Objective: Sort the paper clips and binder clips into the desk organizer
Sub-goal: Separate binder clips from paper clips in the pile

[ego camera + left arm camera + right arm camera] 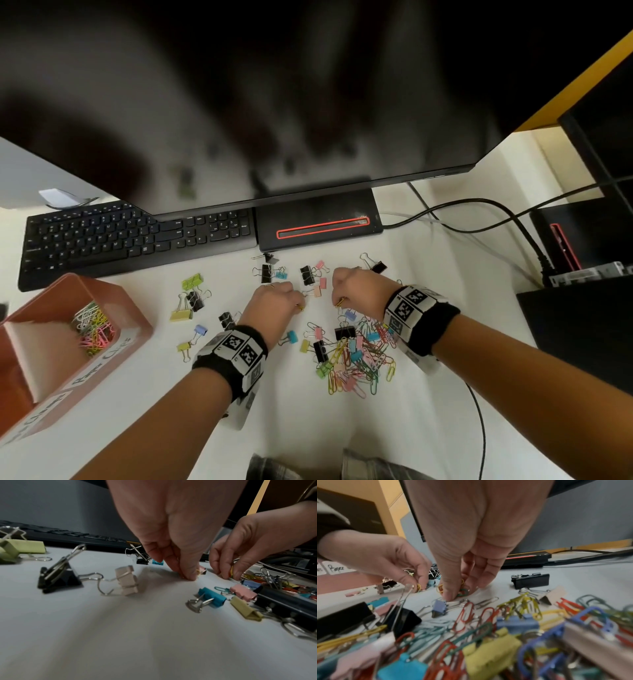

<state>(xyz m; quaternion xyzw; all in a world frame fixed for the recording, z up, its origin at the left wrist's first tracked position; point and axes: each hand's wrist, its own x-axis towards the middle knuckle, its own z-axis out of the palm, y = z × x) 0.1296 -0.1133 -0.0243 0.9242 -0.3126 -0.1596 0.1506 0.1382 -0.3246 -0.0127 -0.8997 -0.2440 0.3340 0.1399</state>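
Note:
My left hand is down on the white desk, fingertips pinching a yellow paper clip. A few centimetres to its right, my right hand pinches a small bunch of green and yellow paper clips at the far edge of a mixed pile of coloured paper clips and binder clips. More binder clips, black and pastel, lie scattered left of and beyond both hands. The terracotta desk organizer stands at the left; its far compartment, labelled for paper clips, holds several coloured paper clips.
A black keyboard and the monitor base lie just beyond the clips, under a large dark monitor. Black cables run to black boxes at the right. A thin cable crosses the near desk.

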